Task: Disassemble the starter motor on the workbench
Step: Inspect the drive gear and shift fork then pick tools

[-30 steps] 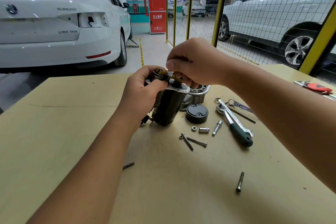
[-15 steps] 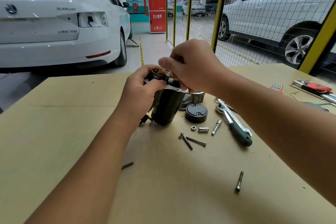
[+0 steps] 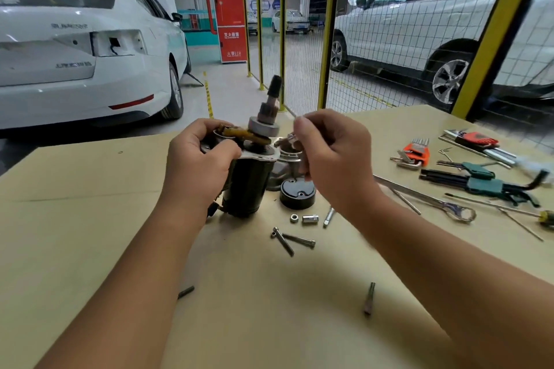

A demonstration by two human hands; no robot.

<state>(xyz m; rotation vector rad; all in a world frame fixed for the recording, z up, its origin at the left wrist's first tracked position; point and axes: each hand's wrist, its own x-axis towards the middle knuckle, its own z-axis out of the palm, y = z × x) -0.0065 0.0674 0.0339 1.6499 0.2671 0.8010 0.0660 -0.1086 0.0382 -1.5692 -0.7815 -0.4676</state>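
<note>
With the motor standing upright on the surface and its pinion shaft poking up bare, this teardown looks well underway: a black cap, bolts and a nut already lie loose beside it. The left hand grips the motor's upper body, while the right hand has its fingers pinching a small metal piece just beside the top. Body and shaft are not yet apart, I'd judge.

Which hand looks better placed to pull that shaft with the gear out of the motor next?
Probably the right hand: it hovers beside the shaft, pinching only something small. The left hand grips the motor, steadying it.
</note>
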